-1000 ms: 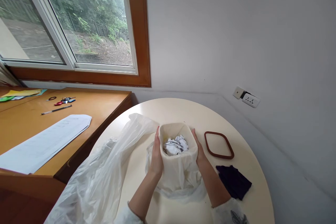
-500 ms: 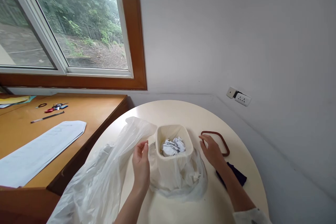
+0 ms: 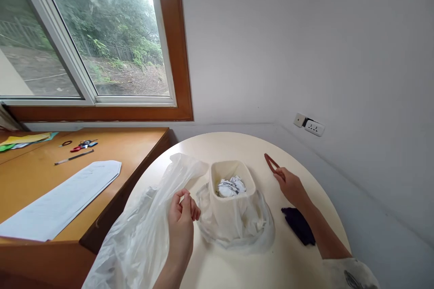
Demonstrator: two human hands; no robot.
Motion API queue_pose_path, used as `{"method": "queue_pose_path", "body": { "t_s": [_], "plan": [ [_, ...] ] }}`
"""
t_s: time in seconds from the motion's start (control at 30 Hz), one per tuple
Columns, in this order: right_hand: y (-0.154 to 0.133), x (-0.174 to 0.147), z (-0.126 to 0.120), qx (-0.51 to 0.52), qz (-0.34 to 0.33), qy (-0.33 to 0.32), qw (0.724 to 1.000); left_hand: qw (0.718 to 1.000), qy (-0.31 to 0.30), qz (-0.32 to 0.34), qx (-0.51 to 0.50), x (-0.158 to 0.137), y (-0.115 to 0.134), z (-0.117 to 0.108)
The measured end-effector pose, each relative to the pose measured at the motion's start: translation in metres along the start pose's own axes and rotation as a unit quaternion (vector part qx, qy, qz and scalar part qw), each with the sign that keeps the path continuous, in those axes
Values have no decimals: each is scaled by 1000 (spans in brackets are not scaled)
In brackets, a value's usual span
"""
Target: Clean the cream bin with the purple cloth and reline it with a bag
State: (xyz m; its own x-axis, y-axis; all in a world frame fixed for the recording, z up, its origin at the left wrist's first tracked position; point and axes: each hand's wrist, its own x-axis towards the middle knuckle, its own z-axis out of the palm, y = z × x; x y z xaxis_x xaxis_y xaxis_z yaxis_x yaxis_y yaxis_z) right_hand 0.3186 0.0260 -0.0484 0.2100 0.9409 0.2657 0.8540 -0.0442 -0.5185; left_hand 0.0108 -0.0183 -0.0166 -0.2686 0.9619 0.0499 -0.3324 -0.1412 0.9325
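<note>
A small cream waste bin (image 3: 215, 180) stands upright on the round table, with crumpled white paper (image 3: 231, 186) inside. A translucent bin liner (image 3: 237, 230) hangs loosely around its outside and bunches at the base. My right hand (image 3: 290, 185) grips a brown rounded frame (image 3: 271, 162), raised and tilted to the right of the bin. My left hand (image 3: 183, 210) is beside the bin's left side, fingers curled in and nothing visible in them. Close to its left, a large translucent plastic bag (image 3: 142, 230) spreads over the table edge.
A dark folded cloth (image 3: 298, 226) lies by my right forearm on the round table (image 3: 217, 275). At left, a wooden desk (image 3: 135, 144) bears paper sheets (image 3: 64, 201), a pen (image 3: 74, 157) and scissors (image 3: 77, 149). A wall socket (image 3: 314, 128) is beyond the table.
My right hand has taken hold of the brown frame and lifted it off the table, tilting it. My left hand's fingers have curled in more. The view has shifted slightly.
</note>
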Motion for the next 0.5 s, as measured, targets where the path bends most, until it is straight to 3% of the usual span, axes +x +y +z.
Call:
{"method": "queue_pose_path", "body": {
  "t_s": [0.1,0.27,0.37,0.5],
  "plan": [
    [-46,-9,-21,90,-123,84,985,999,-25,-10,36,-4,5,-5],
    [-121,-48,-31,66,-355,94,928,992,-74,10,107,-14,7,-5],
    [-145,-73,-21,59,-426,90,898,991,-113,12,73,-20,11,-5],
    [-159,-97,-9,34,-469,50,881,986,-165,-22,29,-27,22,-8]
  ]
}}
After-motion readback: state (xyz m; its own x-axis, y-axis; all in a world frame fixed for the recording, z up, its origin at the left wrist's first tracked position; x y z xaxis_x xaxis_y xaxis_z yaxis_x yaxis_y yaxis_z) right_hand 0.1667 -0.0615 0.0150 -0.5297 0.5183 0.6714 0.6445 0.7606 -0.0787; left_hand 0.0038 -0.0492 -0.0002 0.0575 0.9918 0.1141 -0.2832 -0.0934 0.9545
